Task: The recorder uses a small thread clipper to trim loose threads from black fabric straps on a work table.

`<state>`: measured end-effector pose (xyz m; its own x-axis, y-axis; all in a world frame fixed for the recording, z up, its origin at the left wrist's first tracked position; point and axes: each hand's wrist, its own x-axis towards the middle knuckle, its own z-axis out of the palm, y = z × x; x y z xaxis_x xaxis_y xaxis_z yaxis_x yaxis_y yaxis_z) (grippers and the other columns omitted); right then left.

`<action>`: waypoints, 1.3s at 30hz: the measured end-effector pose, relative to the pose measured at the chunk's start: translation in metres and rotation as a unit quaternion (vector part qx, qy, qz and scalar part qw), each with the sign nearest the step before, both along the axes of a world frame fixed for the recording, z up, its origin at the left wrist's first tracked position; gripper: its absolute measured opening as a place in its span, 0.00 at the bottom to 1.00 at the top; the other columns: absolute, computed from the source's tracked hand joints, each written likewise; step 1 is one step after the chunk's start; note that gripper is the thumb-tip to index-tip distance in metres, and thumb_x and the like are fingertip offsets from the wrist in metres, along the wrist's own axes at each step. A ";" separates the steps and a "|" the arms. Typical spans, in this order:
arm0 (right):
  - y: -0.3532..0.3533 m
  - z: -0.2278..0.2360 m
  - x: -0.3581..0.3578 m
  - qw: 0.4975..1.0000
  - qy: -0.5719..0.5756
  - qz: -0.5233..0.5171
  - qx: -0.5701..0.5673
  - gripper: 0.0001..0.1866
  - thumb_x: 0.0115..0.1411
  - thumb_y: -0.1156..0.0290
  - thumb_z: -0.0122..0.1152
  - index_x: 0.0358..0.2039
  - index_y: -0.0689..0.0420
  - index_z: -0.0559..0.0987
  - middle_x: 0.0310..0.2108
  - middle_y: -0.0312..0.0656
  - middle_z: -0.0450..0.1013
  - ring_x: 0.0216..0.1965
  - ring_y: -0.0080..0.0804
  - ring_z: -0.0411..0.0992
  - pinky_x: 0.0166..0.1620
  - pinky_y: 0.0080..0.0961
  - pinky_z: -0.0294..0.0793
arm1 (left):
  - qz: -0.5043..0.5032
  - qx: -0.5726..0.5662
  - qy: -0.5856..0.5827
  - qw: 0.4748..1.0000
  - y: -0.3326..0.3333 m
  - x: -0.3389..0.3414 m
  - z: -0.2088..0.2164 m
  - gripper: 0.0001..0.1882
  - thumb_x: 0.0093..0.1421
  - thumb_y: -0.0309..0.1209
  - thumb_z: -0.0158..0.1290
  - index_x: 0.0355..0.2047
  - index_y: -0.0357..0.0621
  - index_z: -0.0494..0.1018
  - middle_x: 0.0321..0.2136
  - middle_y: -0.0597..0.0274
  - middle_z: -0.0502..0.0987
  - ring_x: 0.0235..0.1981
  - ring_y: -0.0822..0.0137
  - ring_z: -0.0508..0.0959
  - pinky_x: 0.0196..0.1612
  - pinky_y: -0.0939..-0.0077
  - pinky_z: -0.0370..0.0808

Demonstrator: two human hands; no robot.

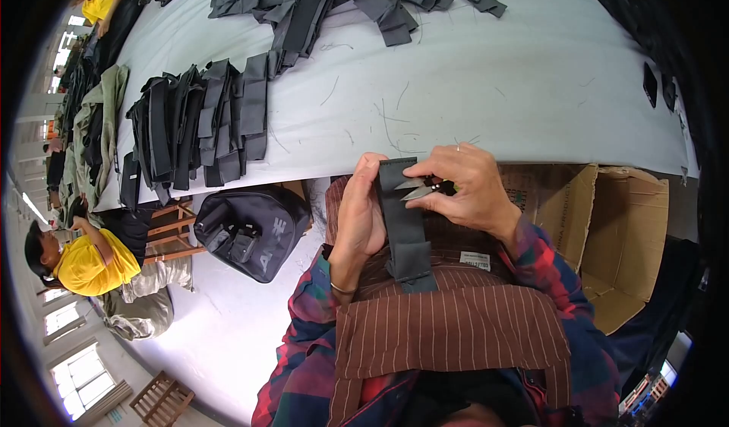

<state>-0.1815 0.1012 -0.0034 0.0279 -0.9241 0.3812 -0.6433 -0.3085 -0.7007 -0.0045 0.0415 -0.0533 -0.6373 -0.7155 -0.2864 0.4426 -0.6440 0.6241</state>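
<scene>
A dark grey fabric strip (403, 222) hangs over my lap just off the table's front edge, its lower end folded over. My left hand (360, 214) grips the strip along its left side near the top. In my right hand (474, 191) is a small pair of thread snips (422, 190) with black handles. Their two pointed blades are apart and reach toward the strip's right edge. The fingertips of my right hand come close to the strip's upper part; whether they touch it I cannot tell.
On the white table (456, 100) lie a row of grey strips (197, 123), a larger heap of strips (319, 1) and loose threads. A black bag (254, 233) stands at the left, an open cardboard box (619, 237) at the right. A person in yellow (102, 256) works at far left.
</scene>
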 end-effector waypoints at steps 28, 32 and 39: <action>0.003 0.004 0.014 0.985 0.112 -0.118 -0.050 0.21 0.48 0.74 0.65 0.45 0.42 0.81 0.21 0.31 0.65 0.23 0.29 0.64 0.28 0.28 0.57 | 0.028 -0.027 -0.032 0.999 0.006 -0.006 0.020 0.16 0.70 0.41 0.38 0.38 0.41 0.66 0.34 0.52 0.76 0.31 0.63 0.78 0.35 0.70 0.78; 0.004 0.004 0.016 0.983 0.130 -0.124 -0.042 0.22 0.49 0.75 0.63 0.44 0.39 0.81 0.21 0.32 0.63 0.23 0.29 0.63 0.28 0.28 0.57 | 0.045 -0.030 -0.035 0.998 0.008 -0.007 0.018 0.14 0.70 0.40 0.39 0.37 0.42 0.65 0.34 0.54 0.76 0.31 0.65 0.77 0.36 0.70 0.78; 0.009 -0.002 0.024 0.971 0.183 -0.152 -0.023 0.21 0.52 0.76 0.57 0.45 0.38 0.81 0.23 0.34 0.63 0.24 0.30 0.63 0.29 0.27 0.60 | 0.062 -0.048 -0.056 0.995 0.009 -0.011 0.028 0.12 0.69 0.39 0.42 0.34 0.44 0.66 0.31 0.63 0.74 0.31 0.73 0.75 0.37 0.76 0.75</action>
